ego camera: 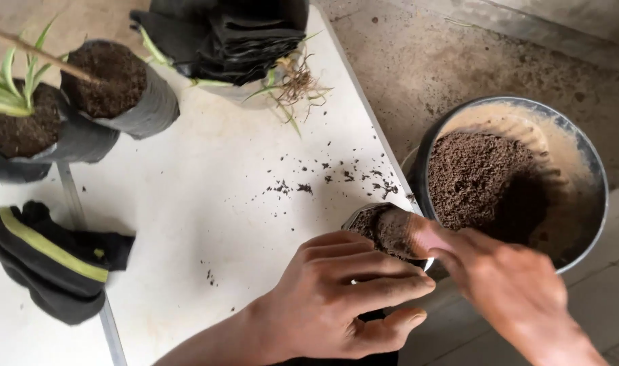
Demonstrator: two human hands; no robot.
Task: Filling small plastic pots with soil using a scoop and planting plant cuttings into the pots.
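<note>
At the lower middle of the frame the left hand (336, 298) is gripping a small grow bag (380, 230) by its rim, while the right hand (506, 285), fingers mostly extended, is pressing soil into it beside the soil bucket (580, 149) at right. Steadying the rim and tamping gently would likely be keeping the spill off the white table (208, 203).

Coarse, crumbly dark-brown soil (482, 173) fills the round grey metal basin (597, 169) with its dusty matt inner wall, while the smooth white table (208, 203) by its right edge carries loose crumbs, soft black plastic grow bags (150, 108) and a black cloth glove (48, 261).
</note>
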